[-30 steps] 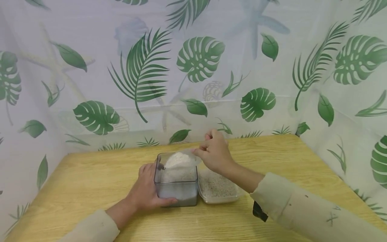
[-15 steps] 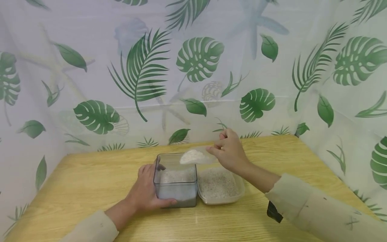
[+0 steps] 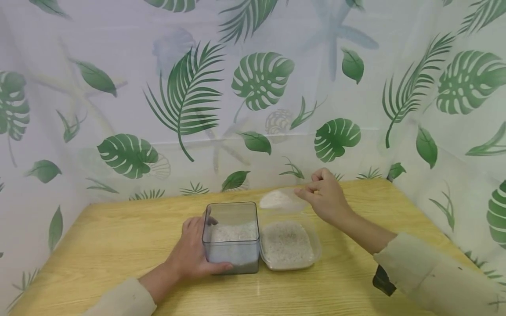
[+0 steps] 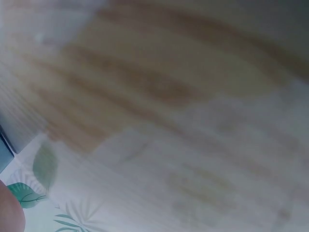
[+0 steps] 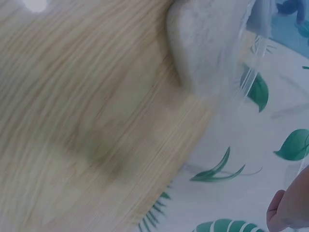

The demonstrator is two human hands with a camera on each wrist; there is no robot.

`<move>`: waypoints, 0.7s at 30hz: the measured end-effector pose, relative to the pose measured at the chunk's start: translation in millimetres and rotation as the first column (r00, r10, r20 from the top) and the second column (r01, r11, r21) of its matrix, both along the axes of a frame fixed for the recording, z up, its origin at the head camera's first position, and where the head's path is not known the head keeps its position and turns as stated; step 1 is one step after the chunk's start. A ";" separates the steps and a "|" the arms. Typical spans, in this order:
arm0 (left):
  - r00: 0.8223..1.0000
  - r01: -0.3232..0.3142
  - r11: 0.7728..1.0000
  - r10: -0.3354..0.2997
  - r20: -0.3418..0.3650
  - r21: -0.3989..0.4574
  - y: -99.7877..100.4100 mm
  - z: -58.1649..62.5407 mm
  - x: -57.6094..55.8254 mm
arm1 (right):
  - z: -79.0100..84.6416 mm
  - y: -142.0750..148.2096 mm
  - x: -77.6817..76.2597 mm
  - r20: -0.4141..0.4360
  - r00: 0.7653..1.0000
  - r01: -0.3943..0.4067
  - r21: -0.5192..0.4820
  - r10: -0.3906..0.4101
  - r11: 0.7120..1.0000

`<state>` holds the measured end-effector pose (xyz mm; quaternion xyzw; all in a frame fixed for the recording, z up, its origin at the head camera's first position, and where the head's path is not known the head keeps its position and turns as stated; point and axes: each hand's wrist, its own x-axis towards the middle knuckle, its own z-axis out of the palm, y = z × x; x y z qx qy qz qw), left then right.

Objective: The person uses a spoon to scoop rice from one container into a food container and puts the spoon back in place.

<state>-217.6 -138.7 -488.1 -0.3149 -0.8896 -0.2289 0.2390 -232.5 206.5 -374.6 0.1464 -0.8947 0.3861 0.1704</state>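
In the head view my left hand [image 3: 191, 252] grips the left side of a square, see-through grey-blue box [image 3: 233, 254], thumb along its front. White grainy stuff [image 3: 233, 231] lies inside the box. Pinched in my right hand [image 3: 326, 197] is a translucent scoop [image 3: 294, 202] bearing a white heap of it. The scoop hangs above the back of a shallow clear tub [image 3: 315, 250], which holds pale, speckled grains [image 3: 286, 243]. The right wrist view shows the same tub from the side, with part of my right hand [image 5: 292, 203] at the lower right edge.
Box and tub stand side by side on a wood-grain table [image 3: 130, 237]. A white sheet with green leaf prints [image 3: 261, 81] hangs behind and on both sides, close to the table's back edge. A dark device [image 3: 383, 281] hangs under the right sleeve.
My right hand has moved the loaded scoop from over the grey-blue box rightwards to above the back of the clear tub. My left hand has stayed on the box.
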 end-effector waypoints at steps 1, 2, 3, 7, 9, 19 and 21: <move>1.000 0.000 1.000 0.000 0.003 0.002 0.0 0.1 -0.1 | -0.1 4.4 0.0 0.005 1.000 0.002 0.012 -0.002 1.000; 1.000 0.000 1.000 0.000 0.003 0.004 -0.1 0.0 -0.3 | -0.6 8.7 0.1 0.008 1.000 0.003 0.027 -0.003 1.000; 1.000 0.002 1.000 -0.002 0.000 0.007 -0.2 0.1 -0.4 | -1.3 13.0 0.2 0.009 1.000 0.004 0.046 -0.004 0.999; 1.000 0.010 1.000 -0.010 -0.011 0.011 -0.7 0.3 -0.3 | -8.0 28.9 0.6 -0.020 1.000 -0.004 0.139 0.007 0.990; 1.000 0.012 1.000 -0.012 -0.012 0.010 -0.8 0.8 0.0 | -14.6 36.1 0.6 -0.048 0.998 -0.018 0.180 0.027 0.984; 0.999 0.021 1.000 -0.020 -0.036 0.011 -1.2 -1.2 -0.2 | -37.6 43.4 2.1 -0.118 0.991 -0.016 0.316 0.056 0.949; 0.999 0.026 1.000 -0.026 -0.044 0.014 -1.2 -1.5 -0.6 | -39.5 41.1 1.6 -0.131 0.990 -0.005 0.345 0.053 0.939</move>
